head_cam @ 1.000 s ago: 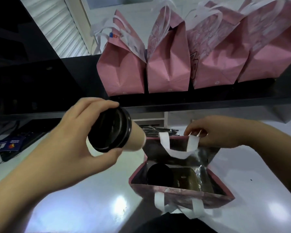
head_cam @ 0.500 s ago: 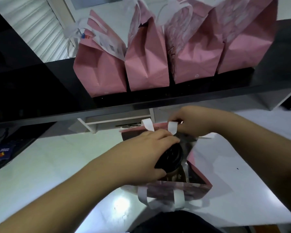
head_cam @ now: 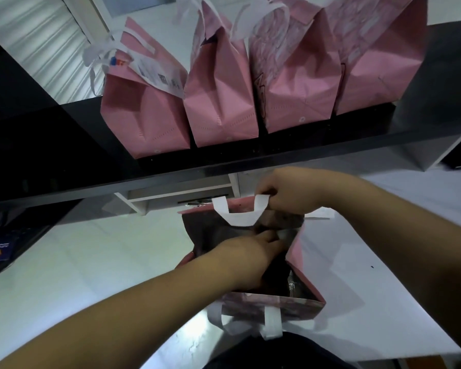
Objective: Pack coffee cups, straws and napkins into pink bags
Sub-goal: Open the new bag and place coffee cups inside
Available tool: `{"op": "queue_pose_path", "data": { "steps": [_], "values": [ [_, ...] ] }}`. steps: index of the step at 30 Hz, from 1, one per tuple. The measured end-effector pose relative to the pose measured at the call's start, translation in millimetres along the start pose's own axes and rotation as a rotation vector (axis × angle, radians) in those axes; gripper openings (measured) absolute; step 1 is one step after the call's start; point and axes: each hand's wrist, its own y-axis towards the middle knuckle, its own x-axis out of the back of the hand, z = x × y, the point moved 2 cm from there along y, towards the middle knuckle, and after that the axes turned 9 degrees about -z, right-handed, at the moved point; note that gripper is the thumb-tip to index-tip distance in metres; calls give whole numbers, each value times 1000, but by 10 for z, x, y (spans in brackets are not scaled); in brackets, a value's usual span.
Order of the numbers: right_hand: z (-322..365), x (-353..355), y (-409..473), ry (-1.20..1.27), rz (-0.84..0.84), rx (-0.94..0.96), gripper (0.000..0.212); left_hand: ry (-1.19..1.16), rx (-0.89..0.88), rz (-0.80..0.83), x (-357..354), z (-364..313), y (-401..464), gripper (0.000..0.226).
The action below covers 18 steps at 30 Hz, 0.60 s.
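In the head view, the open pink foil-lined bag on the white tabletop is held by its far rim, pinched in the right hand, while the left hand is sunk inside, its grip hidden, any cup unseen, so lowering is best kept upright.

Open pink bag upright on table; four packed bags shelved.
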Motion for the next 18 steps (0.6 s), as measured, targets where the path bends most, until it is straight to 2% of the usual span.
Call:
{"op": "queue_pose_path", "data": {
  "steps": [5,8,13,18],
  "values": [
    [-6,-19,-15,66,-14,23,21,51,-35,54,-147,-39,90,67],
    [-3,-38,-33,84,-11,20,22,-8,-35,86,-188,-63,133,73],
    [2,-75,-54,63,-3,-12,27,-48,4,107,-274,-145,127,70],
    [9,-96,-87,55,-48,-42,23,-18,-5,193,-69,-149,31,70]
  ]
}}
